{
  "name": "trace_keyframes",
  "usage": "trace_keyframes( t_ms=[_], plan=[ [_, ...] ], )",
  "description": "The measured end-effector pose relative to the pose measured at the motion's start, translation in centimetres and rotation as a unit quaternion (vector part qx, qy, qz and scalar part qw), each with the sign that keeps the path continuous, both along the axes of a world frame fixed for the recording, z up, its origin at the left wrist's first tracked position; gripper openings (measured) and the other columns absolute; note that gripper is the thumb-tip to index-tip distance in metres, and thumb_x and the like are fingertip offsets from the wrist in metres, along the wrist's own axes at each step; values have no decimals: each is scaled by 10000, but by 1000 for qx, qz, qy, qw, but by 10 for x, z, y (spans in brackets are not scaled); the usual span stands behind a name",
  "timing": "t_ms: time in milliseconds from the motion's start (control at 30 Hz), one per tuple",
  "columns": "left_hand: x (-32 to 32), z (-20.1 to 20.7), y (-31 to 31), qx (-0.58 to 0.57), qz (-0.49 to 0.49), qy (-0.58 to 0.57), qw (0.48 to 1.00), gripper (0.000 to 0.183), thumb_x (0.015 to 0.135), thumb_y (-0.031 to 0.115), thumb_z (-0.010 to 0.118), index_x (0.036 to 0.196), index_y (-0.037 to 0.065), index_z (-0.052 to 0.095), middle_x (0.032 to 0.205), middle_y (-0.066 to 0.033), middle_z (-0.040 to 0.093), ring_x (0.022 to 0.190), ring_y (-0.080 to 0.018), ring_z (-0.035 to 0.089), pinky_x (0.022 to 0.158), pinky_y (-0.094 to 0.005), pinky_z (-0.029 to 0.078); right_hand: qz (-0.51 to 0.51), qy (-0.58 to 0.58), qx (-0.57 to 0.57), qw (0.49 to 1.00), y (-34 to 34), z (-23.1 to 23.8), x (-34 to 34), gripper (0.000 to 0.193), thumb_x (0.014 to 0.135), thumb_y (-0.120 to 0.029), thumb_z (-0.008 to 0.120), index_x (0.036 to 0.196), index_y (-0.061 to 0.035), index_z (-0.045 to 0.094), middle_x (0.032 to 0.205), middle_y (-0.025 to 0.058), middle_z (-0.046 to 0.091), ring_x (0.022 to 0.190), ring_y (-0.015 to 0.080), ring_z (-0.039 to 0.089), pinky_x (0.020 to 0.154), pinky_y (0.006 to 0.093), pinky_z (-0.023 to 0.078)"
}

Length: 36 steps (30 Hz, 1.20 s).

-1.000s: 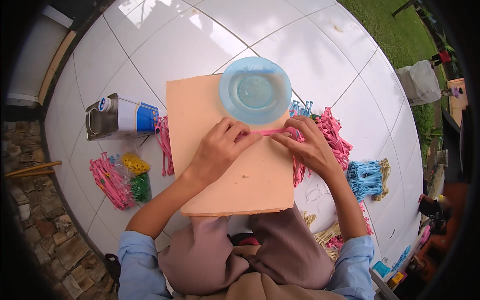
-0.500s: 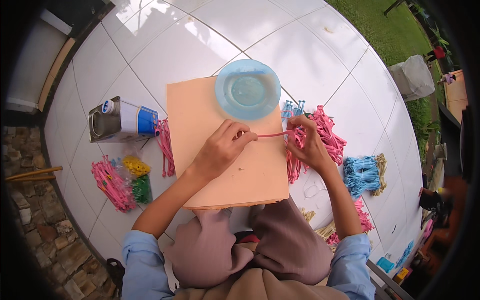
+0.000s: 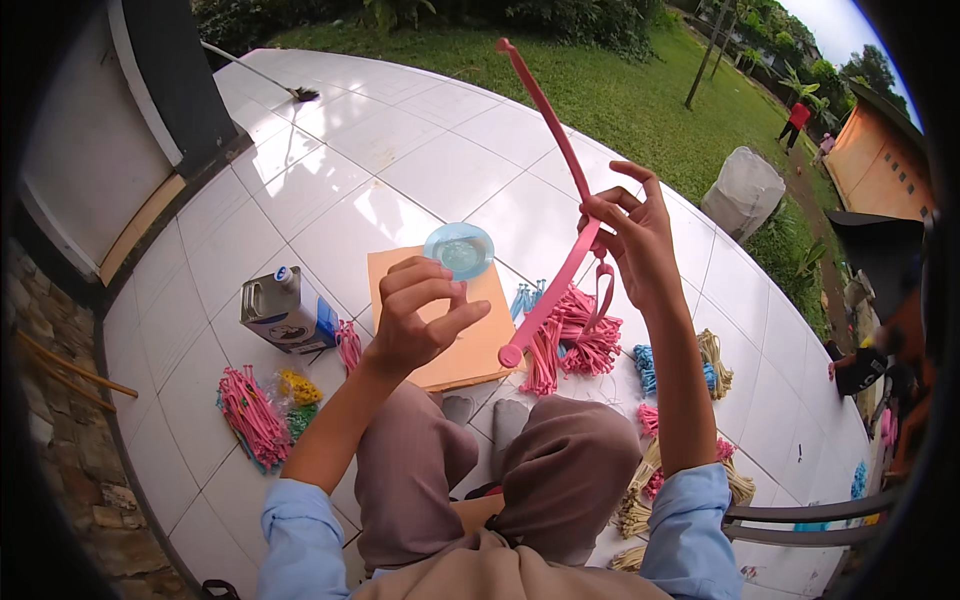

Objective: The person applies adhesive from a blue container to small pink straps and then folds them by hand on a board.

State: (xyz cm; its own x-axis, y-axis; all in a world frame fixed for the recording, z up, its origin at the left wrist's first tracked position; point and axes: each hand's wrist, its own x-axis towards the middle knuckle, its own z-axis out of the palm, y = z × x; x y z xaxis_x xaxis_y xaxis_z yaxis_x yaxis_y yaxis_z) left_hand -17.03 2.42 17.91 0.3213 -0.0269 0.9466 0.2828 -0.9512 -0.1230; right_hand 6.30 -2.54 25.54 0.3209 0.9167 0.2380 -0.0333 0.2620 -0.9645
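My right hand [image 3: 636,232] is raised and pinches a long pink strap [image 3: 565,275] between thumb and fingers. The strap runs slantwise, its narrow end up high and its round flat end low near the board; a small loop of it hangs below my fingers. My left hand [image 3: 425,310] hovers over the peach-coloured board [image 3: 470,335] with its fingers curled and the thumb apart, and nothing shows in it. At the board's far edge sits a translucent blue bowl [image 3: 460,250]. Bundles of pink straps [image 3: 590,335] lie on the tiles right of the board.
A metal can [image 3: 290,312] with a white cap stands left of the board. More pink straps [image 3: 255,415] and small bags [image 3: 298,388] of yellow and green pieces lie nearby. Blue bundles [image 3: 645,370] and beige bundles [image 3: 712,350] are at the right. A chair frame [image 3: 810,515] stands lower right.
My right hand has lifted the pink strap up off the board, and the left hand has let go of its other end. The view has tilted up toward the grass.
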Motion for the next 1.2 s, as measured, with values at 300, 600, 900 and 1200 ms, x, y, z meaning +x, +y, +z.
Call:
trace_keyframes(
  t_ms=[300, 600, 900, 1200],
  plan=[
    [64, -20, 12, 154, 116, 133, 972, 376, 803, 324, 608, 1136, 469, 512, 1234, 122, 400, 1174, -117, 339, 1017, -459, 228, -11, 259, -33, 965, 10, -18, -27, 756, 817, 1, 606, 1321, 0, 43, 1047, 263, 523, 909, 335, 635, 696, 353, 526],
    [89, 11, 0, -164, -97, 87, 978, 161, 837, 71, 592, 972, 49, 506, 919, -78, 521, 869, -238, 540, 767, -373, 433, -38, 4, 30, 999, -26, -75, 11, 635, 898, -42, 457, 1375, -51, 39, 1108, 245, 563, 978, 295, 610, 851, 364, 514],
    [98, -4, -47, -418, -88, 116, 897, 148, 909, 113, 471, 927, -25, 521, 869, -171, 543, 696, -348, 556, 614, -405, 436, -4, 53, 176, 983, -54, -52, -11, 750, 895, -160, 562, 1420, -68, 34, 1225, 257, 512, 1128, 307, 538, 1013, 430, 360],
    [99, -14, -63, -428, -1, 158, 890, 141, 900, 131, 461, 958, 9, 421, 879, -189, 541, 695, -397, 587, 558, -482, 475, -52, 86, 214, 972, -56, -48, -17, 595, 929, -93, 424, 1417, -20, 91, 1178, 236, 535, 1039, 321, 590, 926, 395, 462]
  ],
)
